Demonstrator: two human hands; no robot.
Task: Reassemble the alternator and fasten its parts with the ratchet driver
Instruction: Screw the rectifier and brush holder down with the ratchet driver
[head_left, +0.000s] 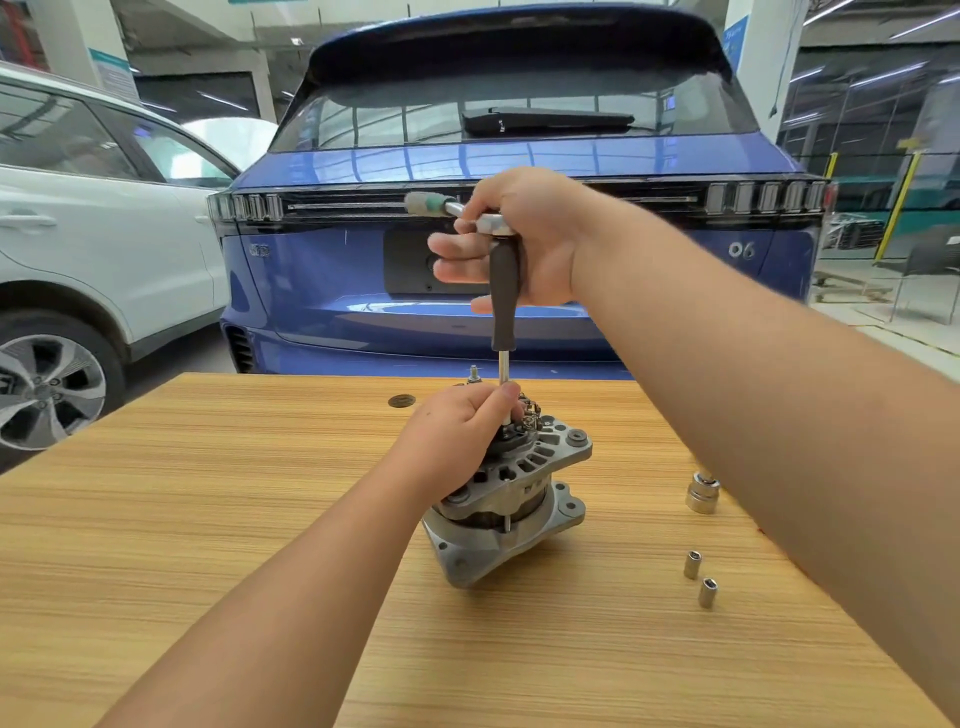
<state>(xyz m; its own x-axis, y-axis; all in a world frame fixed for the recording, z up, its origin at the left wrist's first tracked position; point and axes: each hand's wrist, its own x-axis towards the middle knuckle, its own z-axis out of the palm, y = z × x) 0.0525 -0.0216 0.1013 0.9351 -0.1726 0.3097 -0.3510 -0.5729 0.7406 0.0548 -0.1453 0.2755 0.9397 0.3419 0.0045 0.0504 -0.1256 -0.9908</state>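
The alternator stands on end at the centre of the frame, on the wooden table, with its finned rear housing facing up. My left hand is curled over the top of it, thumb and fingers pinching the lower end of the steel shaft of the ratchet driver where it meets the housing. My right hand, in the upper middle of the frame, is clenched round the top of the driver: its dark grip hangs straight down from my palm, and the ratchet handle with a green-banded end sticks out to the left of my fingers, blurred.

At right of the alternator, on the table, stands a large socket; lower right of it are two small sockets close to each other. A dark round disc lies near the table's far edge, and a small stud pokes up just right of it. Behind the table a blue car fills the upper frame, a white car at left.
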